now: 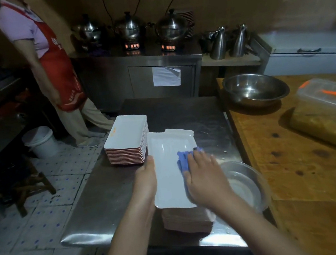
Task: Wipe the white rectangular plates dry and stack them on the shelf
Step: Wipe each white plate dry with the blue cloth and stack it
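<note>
Head view: top plate [168,170], white and rectangular, lies on the near stack [186,219] on the steel table [112,195], with its long axis running away from the person, directly between the two hands. Left hand [145,180]: curled round the plate's left long edge, thumb on the rim, steadying it. Right hand [204,178]: fingers fairly straight and lightly spread, pressing a blue cloth [183,159] flat onto the plate's right half. Far stack [128,141]: just beyond and left of the plate, nearer the left hand, so a lift across likely falls to that side.
</note>
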A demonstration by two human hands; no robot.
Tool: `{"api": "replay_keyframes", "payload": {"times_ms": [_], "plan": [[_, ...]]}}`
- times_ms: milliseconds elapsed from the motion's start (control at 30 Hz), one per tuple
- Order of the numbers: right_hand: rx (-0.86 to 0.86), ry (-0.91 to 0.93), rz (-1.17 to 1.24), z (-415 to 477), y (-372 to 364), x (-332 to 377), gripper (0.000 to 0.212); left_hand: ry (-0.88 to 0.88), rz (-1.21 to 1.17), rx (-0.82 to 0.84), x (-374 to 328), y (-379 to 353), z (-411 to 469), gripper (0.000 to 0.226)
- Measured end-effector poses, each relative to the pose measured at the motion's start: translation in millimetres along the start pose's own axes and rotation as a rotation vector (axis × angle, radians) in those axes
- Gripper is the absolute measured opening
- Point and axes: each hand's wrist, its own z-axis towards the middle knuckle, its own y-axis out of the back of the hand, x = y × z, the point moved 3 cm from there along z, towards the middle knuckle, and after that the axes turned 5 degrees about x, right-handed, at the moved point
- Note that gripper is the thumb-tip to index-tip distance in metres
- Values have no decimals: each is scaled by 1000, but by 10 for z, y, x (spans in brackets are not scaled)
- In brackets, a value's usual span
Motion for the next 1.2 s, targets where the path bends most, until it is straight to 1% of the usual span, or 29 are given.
{"api": "replay_keyframes", "payload": {"times_ms": [67,167,200,267,333,400,467,567,633,700,800,900,967,1033,1100,1200], "plan": [[43,97,68,-158,-55,177,55,7,1,-2,-21,8,26,39],[108,216,250,-153,-41,324,56,6,33,29,8,-98,21,38],[107,245,279,-100,-10,331,56,2,54,34,17,-137,5,38],[85,267,254,53,45,282,55,-29,53,72,32,-211,-23,37],[54,228,189,235,88,151,54,-37,77,103,13,-254,-54,40],[16,142,102,383,120,-29,53,-40,115,117,29,-252,-62,39],[-10,54,20,423,117,-197,52,-26,81,115,59,-207,-48,36],[-34,-38,-16,271,17,-312,54,-19,25,93,17,-120,-21,40],[-35,-22,-2,106,-89,-232,56,-17,6,78,-8,-87,11,40],[-13,48,63,7,-141,-88,55,-4,-9,71,-30,-84,29,40],[13,140,135,89,-77,23,51,-12,28,97,-39,-148,46,39],[-17,91,111,299,73,-86,51,-20,88,153,-36,-255,0,37],[-44,8,24,370,127,-228,51,-9,64,158,-20,-247,-15,36],[-64,-57,-5,326,105,-351,51,-4,27,141,-17,-185,-1,40],[-75,-52,4,206,11,-344,51,-15,17,116,-19,-137,15,42],[-50,43,97,15,-176,-110,52,3,7,102,1,-132,23,41]]}}
